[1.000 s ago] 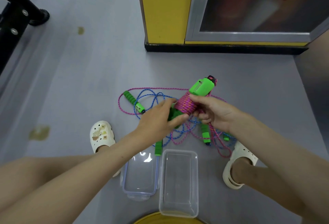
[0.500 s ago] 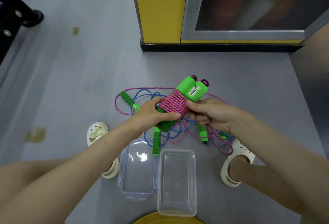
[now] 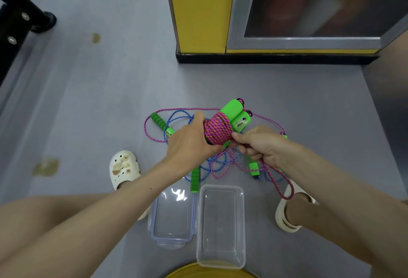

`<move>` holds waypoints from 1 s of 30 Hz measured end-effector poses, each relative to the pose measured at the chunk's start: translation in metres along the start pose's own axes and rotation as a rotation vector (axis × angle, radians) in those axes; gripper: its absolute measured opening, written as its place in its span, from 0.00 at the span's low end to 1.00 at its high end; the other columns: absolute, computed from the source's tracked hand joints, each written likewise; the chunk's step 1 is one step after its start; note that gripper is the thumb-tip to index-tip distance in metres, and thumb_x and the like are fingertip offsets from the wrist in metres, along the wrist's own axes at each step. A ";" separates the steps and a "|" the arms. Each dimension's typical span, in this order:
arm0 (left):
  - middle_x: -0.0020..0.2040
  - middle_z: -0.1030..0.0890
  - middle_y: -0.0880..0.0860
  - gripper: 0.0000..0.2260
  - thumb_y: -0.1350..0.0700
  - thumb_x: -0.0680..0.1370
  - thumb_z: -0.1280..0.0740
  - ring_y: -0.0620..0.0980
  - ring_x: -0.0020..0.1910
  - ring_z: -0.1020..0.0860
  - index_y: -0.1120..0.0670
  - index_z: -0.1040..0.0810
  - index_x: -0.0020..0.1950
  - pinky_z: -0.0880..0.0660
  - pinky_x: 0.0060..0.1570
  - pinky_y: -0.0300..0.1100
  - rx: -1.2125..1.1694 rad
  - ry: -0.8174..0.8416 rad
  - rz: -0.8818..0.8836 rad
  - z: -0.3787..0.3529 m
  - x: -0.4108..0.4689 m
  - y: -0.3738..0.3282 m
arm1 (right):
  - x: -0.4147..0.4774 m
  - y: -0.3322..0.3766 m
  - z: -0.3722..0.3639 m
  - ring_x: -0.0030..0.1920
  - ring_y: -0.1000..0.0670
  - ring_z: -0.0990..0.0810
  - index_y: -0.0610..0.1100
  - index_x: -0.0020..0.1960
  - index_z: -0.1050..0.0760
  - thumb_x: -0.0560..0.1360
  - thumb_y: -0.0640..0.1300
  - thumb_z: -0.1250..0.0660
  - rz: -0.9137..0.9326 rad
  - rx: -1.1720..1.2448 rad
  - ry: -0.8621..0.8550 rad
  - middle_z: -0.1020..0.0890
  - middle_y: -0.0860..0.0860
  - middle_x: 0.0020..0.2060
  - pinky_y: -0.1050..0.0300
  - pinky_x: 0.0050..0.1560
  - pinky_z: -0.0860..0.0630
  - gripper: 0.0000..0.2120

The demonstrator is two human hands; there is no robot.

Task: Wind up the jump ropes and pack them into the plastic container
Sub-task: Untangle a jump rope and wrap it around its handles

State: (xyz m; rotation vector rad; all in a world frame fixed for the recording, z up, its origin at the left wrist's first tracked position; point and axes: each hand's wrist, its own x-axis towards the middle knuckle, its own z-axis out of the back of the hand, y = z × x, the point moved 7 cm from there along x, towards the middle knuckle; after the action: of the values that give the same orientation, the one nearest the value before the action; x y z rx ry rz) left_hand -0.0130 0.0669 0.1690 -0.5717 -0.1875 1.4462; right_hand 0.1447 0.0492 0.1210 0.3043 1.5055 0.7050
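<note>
The clear plastic container [image 3: 221,187] sits open on the floor beside its lid [image 3: 173,218]. Beyond it, the left hand [image 3: 189,143] curls its fingers round the wound pink jump rope [image 3: 217,131], whose green handles stick out past them. The right hand [image 3: 258,143] pinches the rope's loose cord at the bundle's near edge. The other ropes [image 3: 223,163] lie tangled on the floor below.

Grey floor [image 3: 92,105], yellow pillar [image 3: 198,12], metal-framed glass door [image 3: 309,17], black frame [image 3: 13,23] upper left; white clog [image 3: 123,168] with charms, plain clog [image 3: 280,218]

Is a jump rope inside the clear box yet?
No, the plastic container holds nothing; the left hand and right hand grip the wound pink rope.
</note>
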 end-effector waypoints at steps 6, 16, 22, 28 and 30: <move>0.45 0.24 0.49 0.22 0.46 0.70 0.28 0.52 0.42 0.23 0.51 0.38 0.53 0.28 0.34 0.45 0.200 -0.157 -0.170 0.004 -0.003 -0.009 | -0.008 0.007 -0.020 0.19 0.58 0.40 0.43 0.39 0.29 0.78 0.48 0.37 -0.028 0.211 0.167 0.26 0.48 0.27 0.68 0.19 0.46 0.11; 0.41 0.24 0.53 0.23 0.44 0.67 0.26 0.54 0.39 0.25 0.56 0.28 0.52 0.29 0.35 0.46 0.260 -0.350 -0.450 -0.003 -0.012 -0.022 | -0.005 0.010 -0.012 0.20 0.56 0.42 0.46 0.37 0.31 0.74 0.63 0.37 -0.018 0.270 0.057 0.28 0.47 0.28 0.67 0.19 0.47 0.21; 0.44 0.23 0.47 0.31 0.38 0.72 0.32 0.45 0.41 0.22 0.49 0.38 0.69 0.25 0.44 0.42 -0.591 0.276 0.150 -0.025 -0.001 0.005 | -0.006 0.020 -0.004 0.19 0.58 0.41 0.45 0.39 0.28 0.75 0.58 0.36 0.105 0.238 0.057 0.26 0.46 0.30 0.67 0.21 0.46 0.17; 0.47 0.18 0.50 0.25 0.44 0.64 0.26 0.45 0.42 0.20 0.49 0.24 0.58 0.22 0.45 0.43 -0.902 0.606 0.241 -0.038 -0.006 0.007 | -0.009 0.019 -0.004 0.22 0.57 0.40 0.43 0.44 0.28 0.77 0.57 0.39 0.153 0.211 0.132 0.29 0.47 0.32 0.66 0.24 0.45 0.17; 0.45 0.18 0.50 0.20 0.48 0.67 0.24 0.44 0.40 0.19 0.50 0.24 0.57 0.21 0.44 0.41 -0.873 0.555 0.216 -0.037 -0.002 0.008 | -0.009 0.018 -0.004 0.21 0.57 0.40 0.41 0.44 0.29 0.78 0.57 0.42 0.159 0.192 0.134 0.29 0.45 0.31 0.66 0.23 0.45 0.18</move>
State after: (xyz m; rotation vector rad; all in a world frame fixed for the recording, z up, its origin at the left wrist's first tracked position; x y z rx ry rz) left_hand -0.0032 0.0557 0.1345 -1.7200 -0.3198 1.3104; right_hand 0.1378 0.0567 0.1387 0.5359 1.6942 0.7179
